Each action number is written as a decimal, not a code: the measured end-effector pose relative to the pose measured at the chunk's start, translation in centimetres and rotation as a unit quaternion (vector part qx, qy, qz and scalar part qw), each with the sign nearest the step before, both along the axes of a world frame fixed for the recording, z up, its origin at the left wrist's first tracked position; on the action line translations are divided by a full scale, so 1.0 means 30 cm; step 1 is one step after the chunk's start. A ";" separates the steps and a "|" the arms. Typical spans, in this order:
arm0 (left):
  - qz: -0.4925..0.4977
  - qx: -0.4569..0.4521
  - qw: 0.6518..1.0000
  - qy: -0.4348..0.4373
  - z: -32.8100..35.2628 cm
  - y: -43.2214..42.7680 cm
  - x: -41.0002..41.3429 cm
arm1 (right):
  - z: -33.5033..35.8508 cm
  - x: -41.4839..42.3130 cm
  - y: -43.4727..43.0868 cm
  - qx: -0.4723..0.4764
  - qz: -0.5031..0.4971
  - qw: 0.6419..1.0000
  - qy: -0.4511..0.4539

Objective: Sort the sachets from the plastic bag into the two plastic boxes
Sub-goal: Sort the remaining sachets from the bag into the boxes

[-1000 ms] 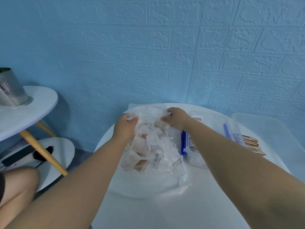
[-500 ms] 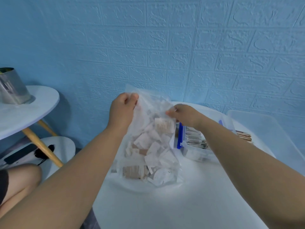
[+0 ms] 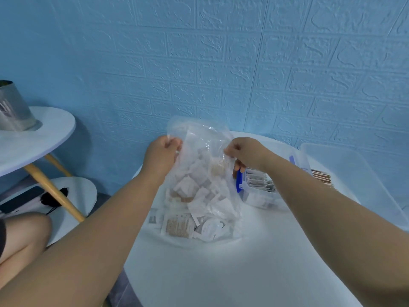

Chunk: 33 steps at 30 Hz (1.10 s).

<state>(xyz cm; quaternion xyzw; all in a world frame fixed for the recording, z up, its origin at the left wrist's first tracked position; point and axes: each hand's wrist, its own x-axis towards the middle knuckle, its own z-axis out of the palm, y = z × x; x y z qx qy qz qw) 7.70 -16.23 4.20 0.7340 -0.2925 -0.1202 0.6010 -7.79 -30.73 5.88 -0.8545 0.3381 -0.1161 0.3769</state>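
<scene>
Left hand [image 3: 162,154] and right hand [image 3: 245,154] pinch the upright plastic bag [image 3: 199,173], mouth upward.

Both hands pinch the plastic bag [image 3: 203,173] upright on the table [image 3: 221,273]: left hand [image 3: 162,155], right hand [image 3: 245,152]. Right of the bag stands a plastic box [image 3: 259,191].

1. A light blue wall embossed with a brick pattern [image 3: 199,52] fills the upper half of the frame.
2. A round white tabletop [image 3: 221,273] takes the lower centre and right.
3. At the left edge stands a white side table [image 3: 33,147] on slanted pale wooden legs [image 3: 53,191], and it casts a soft shadow on the wall.
4. A dull silver metal can [image 3: 13,109] sits on it.
5. Below, a lower white shelf [image 3: 81,196] carries a flat black object [image 3: 22,199].
6. Dark grey floor [image 3: 120,294] shows at the bottom edge.
</scene>
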 end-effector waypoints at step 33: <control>-0.019 -0.030 0.987 0.159 0.022 -0.065 -0.006 | -0.024 -0.025 0.034 0.066 -0.076 0.968 -0.230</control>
